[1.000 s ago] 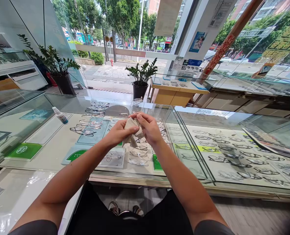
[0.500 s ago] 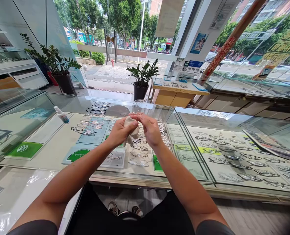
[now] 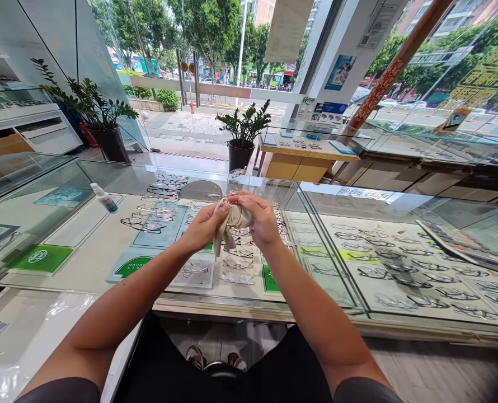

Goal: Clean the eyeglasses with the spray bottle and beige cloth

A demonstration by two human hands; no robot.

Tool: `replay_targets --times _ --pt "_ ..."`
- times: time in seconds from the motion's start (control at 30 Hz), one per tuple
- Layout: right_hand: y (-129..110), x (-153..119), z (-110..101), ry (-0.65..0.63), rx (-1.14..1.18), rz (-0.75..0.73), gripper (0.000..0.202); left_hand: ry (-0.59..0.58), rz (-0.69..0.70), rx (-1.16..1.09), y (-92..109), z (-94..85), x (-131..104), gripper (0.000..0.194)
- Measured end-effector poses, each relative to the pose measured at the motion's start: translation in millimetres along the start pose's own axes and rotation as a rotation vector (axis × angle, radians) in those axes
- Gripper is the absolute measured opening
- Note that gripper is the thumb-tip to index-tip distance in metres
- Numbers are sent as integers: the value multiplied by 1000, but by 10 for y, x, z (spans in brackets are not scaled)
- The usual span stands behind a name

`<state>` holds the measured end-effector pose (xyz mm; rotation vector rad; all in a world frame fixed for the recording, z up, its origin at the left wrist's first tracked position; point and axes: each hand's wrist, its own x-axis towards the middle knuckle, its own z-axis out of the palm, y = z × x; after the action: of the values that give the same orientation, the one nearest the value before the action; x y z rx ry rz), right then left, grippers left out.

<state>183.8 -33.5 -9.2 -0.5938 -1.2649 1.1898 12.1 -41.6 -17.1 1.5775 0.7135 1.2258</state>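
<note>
A beige cloth (image 3: 227, 230) hangs bunched between my two hands above the glass display counter. My left hand (image 3: 205, 226) is closed on the cloth's left side, the thumb pressed on top. My right hand (image 3: 262, 218) has its fingers folded over the cloth's right part, close against the left fingertips. Thin wire-like parts, perhaps of an eyeglass frame, show by the fingertips; the rest is covered by cloth and fingers. Rows of eyeglasses (image 3: 238, 263) lie under the glass below my hands.
A white spray bottle (image 3: 104, 198) stands on the counter to the left. Further eyeglasses (image 3: 377, 273) fill the right-hand case, with a magazine (image 3: 463, 243) on its glass. Beyond the counter is a potted plant (image 3: 241, 137).
The cloth has spread to the right, into my right hand, which now folds over it instead of pinching beside it. My left hand stays in about the same place.
</note>
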Motion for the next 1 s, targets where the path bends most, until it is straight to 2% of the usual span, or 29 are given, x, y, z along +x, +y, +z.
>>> replay_targets --times 0.17,0.27,0.47,0.63,0.83,1.0 --pt "-18 31 3 40 20 57 21 -165 -48 -98 43 -46 2 52" --pt "-15 30 13 51 47 67 21 -185 -70 -103 51 -50 7 52" --pt "56 18 34 29 132 119 22 -19 -48 -17 16 -19 4 52" --pt "104 10 48 -37 149 136 26 152 -14 29 -10 14 12 63" --pt "1 20 21 -9 125 86 29 101 -51 -19 -22 -40 54 71" --pt "-108 46 -74 -21 83 30 21 204 -73 -124 -46 -156 106 72"
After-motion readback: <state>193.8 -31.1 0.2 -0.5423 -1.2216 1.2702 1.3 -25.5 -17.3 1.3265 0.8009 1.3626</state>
